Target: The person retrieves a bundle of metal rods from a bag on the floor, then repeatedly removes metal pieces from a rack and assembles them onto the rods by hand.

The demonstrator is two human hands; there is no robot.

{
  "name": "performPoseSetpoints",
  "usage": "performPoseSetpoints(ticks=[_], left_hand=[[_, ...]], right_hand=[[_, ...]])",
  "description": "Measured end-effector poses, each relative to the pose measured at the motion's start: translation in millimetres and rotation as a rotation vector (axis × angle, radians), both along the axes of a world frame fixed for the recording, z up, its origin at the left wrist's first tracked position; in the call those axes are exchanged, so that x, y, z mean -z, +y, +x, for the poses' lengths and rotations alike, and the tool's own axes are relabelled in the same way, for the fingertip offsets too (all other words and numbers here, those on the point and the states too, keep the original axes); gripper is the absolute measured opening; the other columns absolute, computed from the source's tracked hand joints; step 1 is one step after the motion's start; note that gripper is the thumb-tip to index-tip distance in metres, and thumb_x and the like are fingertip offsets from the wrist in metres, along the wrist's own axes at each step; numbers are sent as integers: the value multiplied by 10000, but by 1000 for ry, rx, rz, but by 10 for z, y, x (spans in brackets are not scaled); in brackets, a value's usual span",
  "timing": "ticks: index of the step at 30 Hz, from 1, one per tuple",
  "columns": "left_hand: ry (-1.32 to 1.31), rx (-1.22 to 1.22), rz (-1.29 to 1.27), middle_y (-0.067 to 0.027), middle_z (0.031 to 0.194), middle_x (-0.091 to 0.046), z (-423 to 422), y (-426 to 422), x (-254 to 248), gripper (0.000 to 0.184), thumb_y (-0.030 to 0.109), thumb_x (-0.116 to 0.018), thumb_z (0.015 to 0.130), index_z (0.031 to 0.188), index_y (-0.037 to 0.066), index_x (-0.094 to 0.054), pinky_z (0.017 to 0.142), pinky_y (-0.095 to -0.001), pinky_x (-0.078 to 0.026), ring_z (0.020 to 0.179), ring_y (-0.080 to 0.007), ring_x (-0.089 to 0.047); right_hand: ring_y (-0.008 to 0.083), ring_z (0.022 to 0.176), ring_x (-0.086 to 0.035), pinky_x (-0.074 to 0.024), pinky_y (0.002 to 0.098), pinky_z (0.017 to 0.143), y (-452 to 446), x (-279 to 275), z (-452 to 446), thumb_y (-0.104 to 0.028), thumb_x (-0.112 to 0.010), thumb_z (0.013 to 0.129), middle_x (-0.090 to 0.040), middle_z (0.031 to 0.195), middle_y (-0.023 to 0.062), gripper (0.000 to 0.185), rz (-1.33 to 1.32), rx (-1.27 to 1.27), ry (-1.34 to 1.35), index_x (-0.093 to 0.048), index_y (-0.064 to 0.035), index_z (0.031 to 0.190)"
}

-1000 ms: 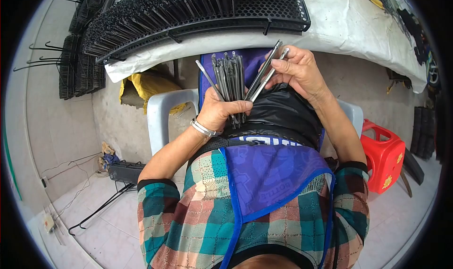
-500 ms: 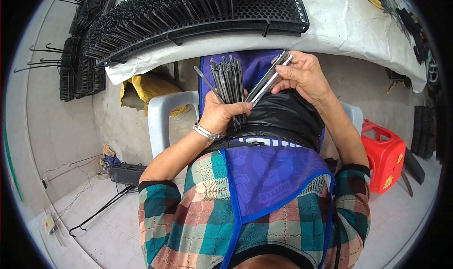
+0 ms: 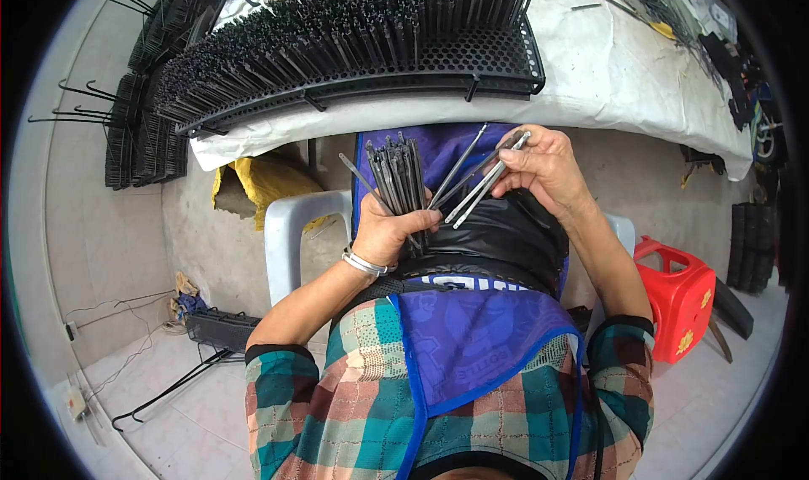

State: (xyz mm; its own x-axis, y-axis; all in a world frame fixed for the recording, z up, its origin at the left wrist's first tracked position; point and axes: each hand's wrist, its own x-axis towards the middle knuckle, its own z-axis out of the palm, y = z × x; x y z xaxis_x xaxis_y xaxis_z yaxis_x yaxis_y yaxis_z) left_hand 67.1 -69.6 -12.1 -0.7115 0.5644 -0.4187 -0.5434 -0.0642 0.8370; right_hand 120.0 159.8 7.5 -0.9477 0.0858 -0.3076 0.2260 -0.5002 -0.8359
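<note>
My left hand [image 3: 388, 230] is closed around a bundle of slim dark metal rods [image 3: 398, 175], which stand nearly upright with their ends fanned. One rod leans out to the left of the bundle, and another slants up to the right from near my thumb. My right hand [image 3: 543, 170] pinches a few rods [image 3: 489, 187], at least two of them shiny and silvery, with small holes at their ends. Their lower ends point down toward my left hand. Both hands are above my lap, over a black cover [image 3: 472, 231] and a purple apron [image 3: 472, 337].
A black perforated rack [image 3: 480, 58] packed with upright dark rods stands on the white-covered table [image 3: 607, 101] ahead. A red stool [image 3: 678, 299] is at right, and a grey chair arm [image 3: 286, 235] at left. Hooked racks [image 3: 135, 134] hang on the left wall.
The rods in my right hand have spread apart and their lower ends have come away from my left thumb. One rod now slants separately beside the bundle. The view has tilted slightly upward.
</note>
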Motion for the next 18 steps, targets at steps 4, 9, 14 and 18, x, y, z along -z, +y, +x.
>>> performPoseSetpoints(ticks=[4,9,14,18], left_hand=[[-3,8,-2,-79,688,-619,12,10,-14,242,-69,-691,656,861,-12,-577,571,-274,-495,584,-167,-607],[-2,9,0,-87,689,-624,6,-4,5,241,-71,-686,650,856,-14,-575,562,-272,-494,577,-166,-609],[31,27,-4,-87,686,-624,16,1,12,238,-74,-684,647,850,-15,-576,562,-269,-495,574,-166,-609],[69,37,-11,-87,694,-625,29,0,15,237,-69,-687,648,849,-14,-575,562,-269,-496,582,-166,-611]], right_hand=[[216,659,-631,-556,331,541,-20,7,-42,-17,-596,802,-621,789,138,72,-52,-1,17,-570,26,852],[208,665,-632,-558,330,532,-33,19,-69,-21,-597,803,-623,796,133,97,-35,-15,50,-575,36,878],[215,644,-632,-556,322,513,-45,29,-56,-35,-591,815,-625,787,155,123,-7,7,73,-571,38,913],[219,639,-632,-556,328,519,-25,60,-41,-42,-587,823,-625,793,162,109,-22,2,95,-570,34,900]])
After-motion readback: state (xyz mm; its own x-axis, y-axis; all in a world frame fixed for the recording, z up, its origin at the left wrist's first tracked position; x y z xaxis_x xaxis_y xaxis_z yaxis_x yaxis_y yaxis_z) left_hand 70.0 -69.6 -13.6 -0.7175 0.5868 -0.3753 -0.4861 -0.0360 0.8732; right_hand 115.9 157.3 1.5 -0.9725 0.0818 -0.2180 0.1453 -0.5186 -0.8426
